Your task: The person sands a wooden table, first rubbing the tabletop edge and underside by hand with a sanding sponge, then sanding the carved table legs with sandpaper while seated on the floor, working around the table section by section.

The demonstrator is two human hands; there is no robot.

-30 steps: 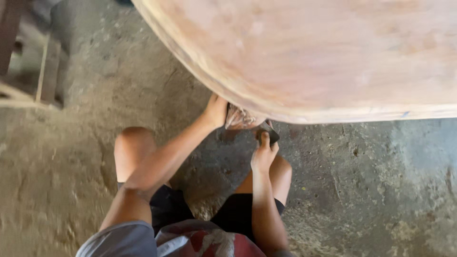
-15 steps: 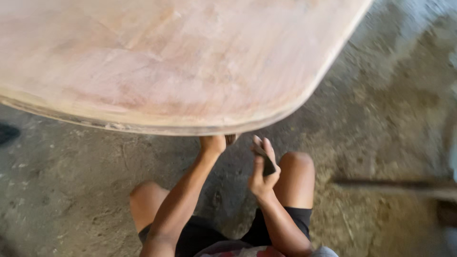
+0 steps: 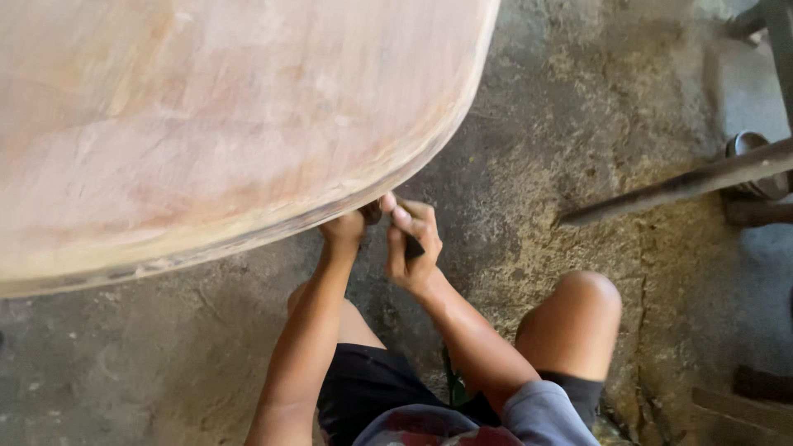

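1. Head view, containers: I see a round metal tin (image 3: 753,149) at the right edge of the frame, behind a long dark bar (image 3: 677,186); its contents I cannot make out.
2. Head view, hands: my left hand (image 3: 343,230), centre frame, presses up under the edge of the big wooden slab (image 3: 206,124) filling the upper left; how far its fingers are curled I cannot tell.
3. My right hand (image 3: 413,244), just beside it, is closed around a small dark block (image 3: 412,246), thumb touching the slab's rim.

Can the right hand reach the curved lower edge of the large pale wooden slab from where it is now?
Probably yes. The right hand, holding a small dark object, is just beside the curved lower edge of the large pale wooden slab, next to the left hand. Nothing lies between them.
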